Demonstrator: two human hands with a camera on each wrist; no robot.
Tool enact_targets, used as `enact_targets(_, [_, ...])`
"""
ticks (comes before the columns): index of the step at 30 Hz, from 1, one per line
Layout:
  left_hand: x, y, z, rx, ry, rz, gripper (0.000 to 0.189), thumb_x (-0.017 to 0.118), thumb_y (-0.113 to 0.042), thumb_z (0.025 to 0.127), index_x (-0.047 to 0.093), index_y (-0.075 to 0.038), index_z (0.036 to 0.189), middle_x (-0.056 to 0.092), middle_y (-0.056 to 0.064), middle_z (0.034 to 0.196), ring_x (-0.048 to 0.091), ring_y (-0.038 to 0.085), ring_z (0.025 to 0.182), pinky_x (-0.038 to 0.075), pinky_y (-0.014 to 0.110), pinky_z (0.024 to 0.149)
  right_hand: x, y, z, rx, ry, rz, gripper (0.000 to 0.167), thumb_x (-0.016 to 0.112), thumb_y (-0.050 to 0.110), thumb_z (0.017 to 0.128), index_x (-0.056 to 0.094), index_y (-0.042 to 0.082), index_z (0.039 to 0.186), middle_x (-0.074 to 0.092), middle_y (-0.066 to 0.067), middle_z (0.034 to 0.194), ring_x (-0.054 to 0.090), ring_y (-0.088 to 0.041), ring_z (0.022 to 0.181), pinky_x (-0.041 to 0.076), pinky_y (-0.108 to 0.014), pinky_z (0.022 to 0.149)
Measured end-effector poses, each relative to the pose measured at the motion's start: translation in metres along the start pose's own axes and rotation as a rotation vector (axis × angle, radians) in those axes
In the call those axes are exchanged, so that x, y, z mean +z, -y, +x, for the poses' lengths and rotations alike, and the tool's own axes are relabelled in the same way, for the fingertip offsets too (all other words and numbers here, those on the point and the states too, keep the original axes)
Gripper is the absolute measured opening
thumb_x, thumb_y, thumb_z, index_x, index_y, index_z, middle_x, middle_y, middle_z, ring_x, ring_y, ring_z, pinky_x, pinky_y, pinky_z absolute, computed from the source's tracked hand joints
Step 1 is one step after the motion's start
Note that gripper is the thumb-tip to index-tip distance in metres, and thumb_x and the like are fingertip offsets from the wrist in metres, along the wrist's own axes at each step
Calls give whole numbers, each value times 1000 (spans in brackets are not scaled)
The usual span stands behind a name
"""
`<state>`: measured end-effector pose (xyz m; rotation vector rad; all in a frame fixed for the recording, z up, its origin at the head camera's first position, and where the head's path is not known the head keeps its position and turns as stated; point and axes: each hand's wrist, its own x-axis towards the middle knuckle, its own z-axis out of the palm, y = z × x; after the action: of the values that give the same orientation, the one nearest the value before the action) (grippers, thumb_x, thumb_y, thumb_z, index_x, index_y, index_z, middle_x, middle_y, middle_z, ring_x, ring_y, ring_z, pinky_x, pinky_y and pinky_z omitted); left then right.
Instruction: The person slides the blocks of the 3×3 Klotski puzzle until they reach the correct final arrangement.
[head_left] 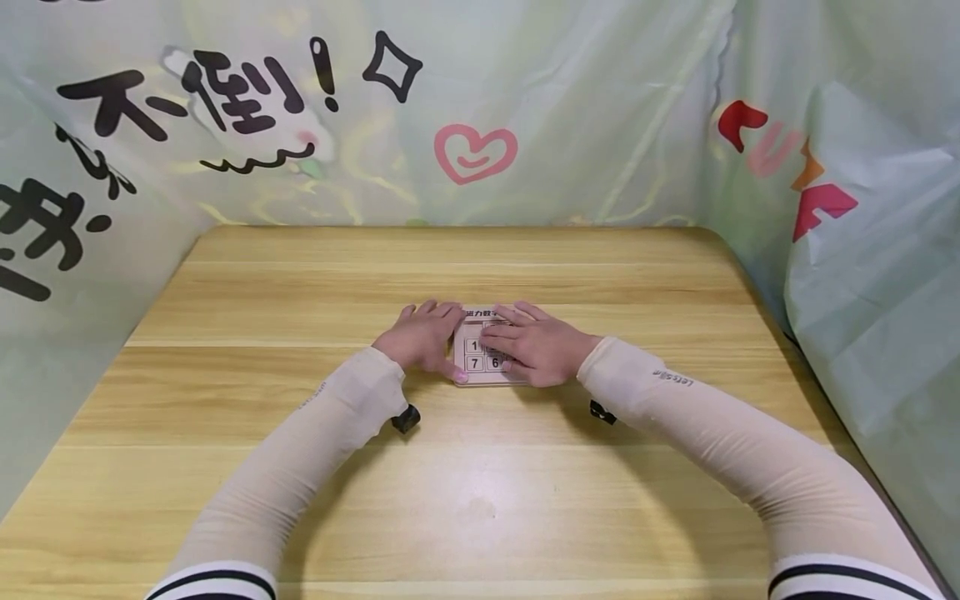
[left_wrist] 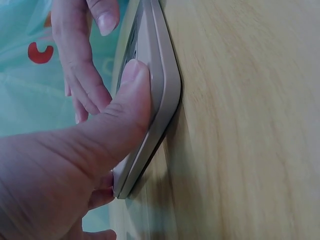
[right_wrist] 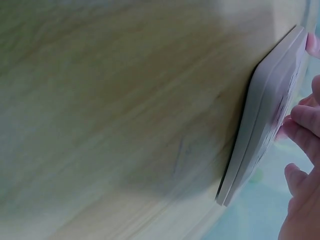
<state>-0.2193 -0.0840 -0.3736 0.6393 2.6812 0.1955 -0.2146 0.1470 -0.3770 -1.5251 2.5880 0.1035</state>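
A pale, thin-framed number slide puzzle point(head_left: 462, 374) lies flat on the wooden table, with numbered square tiles such as 1, 7 and 6 showing. My left hand point(head_left: 426, 336) grips its left side, the thumb on the near corner and the fingers at the far corner. In the left wrist view the left thumb point(left_wrist: 131, 95) presses on the rounded rim. Over the right part of the puzzle, my right hand point(head_left: 546, 347) reaches with extended fingers on the tiles, hiding most of them. The right wrist view shows the right fingers point(right_wrist: 306, 120) close over the puzzle's face.
The wood-grain table point(head_left: 480, 492) spreads around the puzzle on all sides. A printed curtain point(head_left: 570, 108) with black characters and a pink heart hangs behind it, and more sheeting point(head_left: 885, 292) rises along the right edge. Black wrist cameras point(head_left: 406, 418) sit under both sleeves.
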Motion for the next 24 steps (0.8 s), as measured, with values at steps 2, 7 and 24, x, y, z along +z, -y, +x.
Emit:
enact_targets(2, [0,0,0,-2,0,0,110,79,-62,67,29,-13,152,26,3,157,19,38,143,13,57,115,1,1,0,-7,-6,-3,53,42,33,100,42,7,147,40,-8,151,18,-34,145,9,-52,117])
enact_targets(7, [2,0,0,5,-5,-3,110,79,-62,67,29,-14,151,27,3,157,20,38,142,14,57,115,3,3,1,-6,13,-2,57,42,37,100,40,6,148,37,-8,152,16,-35,145,4,-52,118])
enact_targets(24, [1,-1,-1,5,-13,-10,109,79,-63,67,29,-14,151,28,3,157,21,38,142,15,57,115,5,9,-1,-19,2,-58,54,40,35,101,42,6,146,38,-6,152,19,-34,144,4,-52,118])
